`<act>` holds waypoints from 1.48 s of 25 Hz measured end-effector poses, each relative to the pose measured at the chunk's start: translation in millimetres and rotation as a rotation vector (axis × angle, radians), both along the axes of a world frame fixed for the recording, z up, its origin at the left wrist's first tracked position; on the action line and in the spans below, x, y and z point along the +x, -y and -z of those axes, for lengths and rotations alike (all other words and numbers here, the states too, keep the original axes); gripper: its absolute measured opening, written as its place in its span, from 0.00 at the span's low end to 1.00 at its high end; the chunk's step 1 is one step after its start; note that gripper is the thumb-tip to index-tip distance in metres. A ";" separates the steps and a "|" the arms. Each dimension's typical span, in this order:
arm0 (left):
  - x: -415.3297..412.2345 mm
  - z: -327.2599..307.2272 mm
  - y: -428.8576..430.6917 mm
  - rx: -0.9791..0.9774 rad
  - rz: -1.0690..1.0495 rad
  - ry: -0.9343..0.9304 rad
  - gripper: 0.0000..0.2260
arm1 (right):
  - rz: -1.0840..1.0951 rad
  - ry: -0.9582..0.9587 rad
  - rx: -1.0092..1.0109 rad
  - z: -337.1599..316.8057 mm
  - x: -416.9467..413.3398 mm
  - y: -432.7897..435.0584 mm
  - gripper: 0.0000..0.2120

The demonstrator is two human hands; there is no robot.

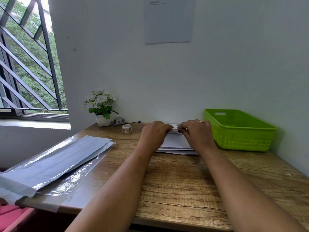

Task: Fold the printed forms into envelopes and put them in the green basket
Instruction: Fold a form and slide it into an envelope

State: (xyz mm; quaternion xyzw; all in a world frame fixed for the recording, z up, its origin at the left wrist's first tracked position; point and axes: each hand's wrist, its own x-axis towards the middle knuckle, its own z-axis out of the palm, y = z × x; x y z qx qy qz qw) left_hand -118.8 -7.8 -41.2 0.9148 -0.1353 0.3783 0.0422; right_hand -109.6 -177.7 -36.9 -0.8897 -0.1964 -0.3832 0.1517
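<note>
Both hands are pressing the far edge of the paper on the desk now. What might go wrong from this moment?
1. The left hand and right hand pinch only the far edge of the printed form, so the fold may come out crooked.
2. Loose sheets lie under it and could shift.
3. The stack in the plastic sleeve overhangs the desk edge and might slide off if bumped.

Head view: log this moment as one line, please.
stage: folding | left hand + right hand: pinching far edge of printed form on table | green basket: no envelope visible
</note>
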 end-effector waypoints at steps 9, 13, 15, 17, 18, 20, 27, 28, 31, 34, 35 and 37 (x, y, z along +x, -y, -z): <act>6.6 -1.3 -13.0 0.072 0.040 0.004 0.13 | 0.011 -0.103 0.085 3.4 14.1 18.3 0.11; 1.1 -1.9 3.3 0.177 0.035 0.113 0.12 | -0.043 -0.080 0.144 -0.9 11.8 14.6 0.10; -0.3 -1.4 11.9 0.191 0.037 0.139 0.12 | -0.071 -0.034 0.148 -5.6 6.6 9.4 0.09; -0.5 -1.9 11.0 0.123 0.088 0.161 0.10 | -0.095 -0.016 0.181 -8.9 1.6 7.3 0.08; -3.8 -3.5 10.9 0.074 0.098 0.137 0.08 | -0.108 -0.013 0.194 -9.8 0.5 6.7 0.07; -8.8 -6.1 11.2 -0.017 0.077 0.079 0.08 | -0.127 -0.007 0.220 -10.6 -0.3 5.4 0.07; -17.8 -23.7 -5.1 -0.673 0.120 0.339 0.06 | -0.158 -0.141 0.541 6.0 27.3 15.3 0.21; -16.8 -26.4 -10.4 -0.813 0.129 0.363 0.06 | -0.145 -0.210 0.628 9.7 32.9 16.3 0.24; -10.8 -30.1 -25.5 -1.118 0.116 0.240 0.11 | -0.184 -0.433 0.919 12.7 41.9 17.8 0.32; 3.9 -24.4 -39.9 -1.311 0.146 -0.029 0.12 | -0.302 -0.509 1.216 0.9 37.8 21.7 0.34; 6.3 -23.4 -44.0 -1.353 0.123 -0.110 0.12 | -0.323 -0.518 1.285 -2.8 37.1 24.3 0.34; 9.3 -17.0 -55.0 -1.475 0.087 -0.277 0.13 | -0.319 -0.579 1.289 -4.6 35.1 28.9 0.32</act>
